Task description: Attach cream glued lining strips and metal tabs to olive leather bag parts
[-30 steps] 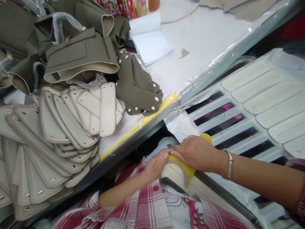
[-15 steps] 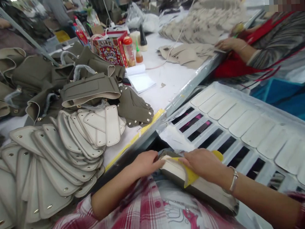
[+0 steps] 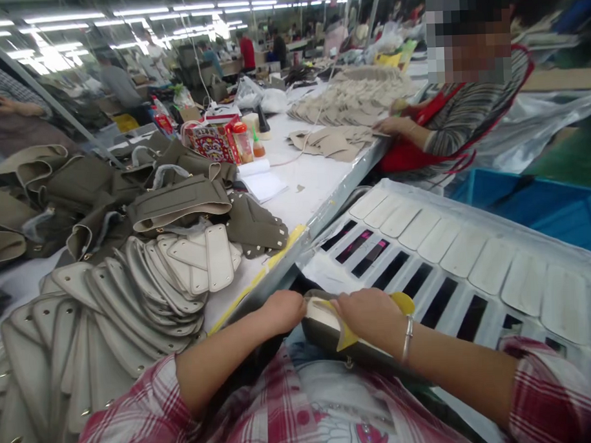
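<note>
On my lap lies a dark olive bag (image 3: 323,330) with a pale inner face, partly covered by my right arm. My left hand (image 3: 285,310) is closed at the bag's far left end, fingertips curled at its edge. Gripped in my right hand (image 3: 369,314) is a thin, flexible yellow sheet (image 3: 347,338), bent against the pale face. One rounded end of the sheet sticks out beyond the knuckles. The fingers of both hands are partly hidden.
Pale straps (image 3: 133,305) with rivets and olive bags (image 3: 178,200) pile on the table at left. On my right, a slatted rack (image 3: 412,243) carries pale panels. Beyond it are a blue bin (image 3: 541,200) and a seated co-worker (image 3: 447,126). A red box (image 3: 210,144) stands farther back.
The view has tilted upward, showing more of the room. My left fingers have curled in tighter at the bag's end. My right hand, still holding the yellow sheet, has shifted slightly left.
</note>
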The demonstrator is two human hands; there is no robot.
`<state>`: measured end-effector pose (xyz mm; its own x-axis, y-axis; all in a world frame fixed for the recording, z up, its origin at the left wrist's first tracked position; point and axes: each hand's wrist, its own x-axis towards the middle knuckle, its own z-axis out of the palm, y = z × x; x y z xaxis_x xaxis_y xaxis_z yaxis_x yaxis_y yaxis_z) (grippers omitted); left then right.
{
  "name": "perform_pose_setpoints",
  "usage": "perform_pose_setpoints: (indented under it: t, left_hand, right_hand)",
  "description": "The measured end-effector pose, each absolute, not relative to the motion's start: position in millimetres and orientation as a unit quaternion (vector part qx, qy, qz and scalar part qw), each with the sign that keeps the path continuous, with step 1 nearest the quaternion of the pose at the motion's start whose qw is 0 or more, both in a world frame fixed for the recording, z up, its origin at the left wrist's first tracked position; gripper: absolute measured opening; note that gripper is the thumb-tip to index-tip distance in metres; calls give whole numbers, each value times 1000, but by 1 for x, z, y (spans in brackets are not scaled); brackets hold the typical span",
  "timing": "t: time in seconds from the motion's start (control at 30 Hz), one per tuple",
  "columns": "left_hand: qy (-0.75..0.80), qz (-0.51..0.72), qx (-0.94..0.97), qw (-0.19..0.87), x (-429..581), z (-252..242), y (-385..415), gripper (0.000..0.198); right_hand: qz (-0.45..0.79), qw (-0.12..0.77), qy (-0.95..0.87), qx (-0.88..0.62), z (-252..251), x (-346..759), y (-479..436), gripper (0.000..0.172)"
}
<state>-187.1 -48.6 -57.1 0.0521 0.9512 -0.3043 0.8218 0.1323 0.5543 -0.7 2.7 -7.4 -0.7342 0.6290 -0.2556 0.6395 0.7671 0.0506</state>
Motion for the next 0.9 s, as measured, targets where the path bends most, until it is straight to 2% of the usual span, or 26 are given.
perform_pose_setpoints:
  t: [0.23, 0.33, 0.4, 0.5, 0.6, 0.73, 0.8, 0.9]
  left_hand:
    - [672, 122, 632, 366, -178, -60, -40, 32]
    - [631, 174, 564, 504, -191, -71, -47, 45]
    - [579, 256, 451, 629, -198, -81, -55, 55]
    - [496, 415, 264, 716, -196, -98, -66, 54]
    - [487, 506, 201, 683, -184, -110, -71, 45]
    - [519, 510, 228, 647, -176, -113, -73, 46]
    - [574, 451, 302, 613, -180, -109, -75, 48]
    - [668, 259, 467, 518, -189, -100, -77, 53]
  right_hand:
    - [-39, 124, 925, 358, -17, 12, 0, 39]
    - [-46, 123, 930, 344, -23, 15, 2, 34]
    - [-46, 120, 929, 347, -26, 15, 2, 34]
    - [-38, 114, 928, 351, -29, 15, 1, 36]
    - [-29, 112, 926, 360, -28, 14, -1, 38]
    - [-47, 123, 925, 357, -21, 16, 1, 40]
    - [-85, 130, 917, 367, -18, 21, 2, 40]
    - [-170, 123, 889, 408, -17, 37, 3, 49]
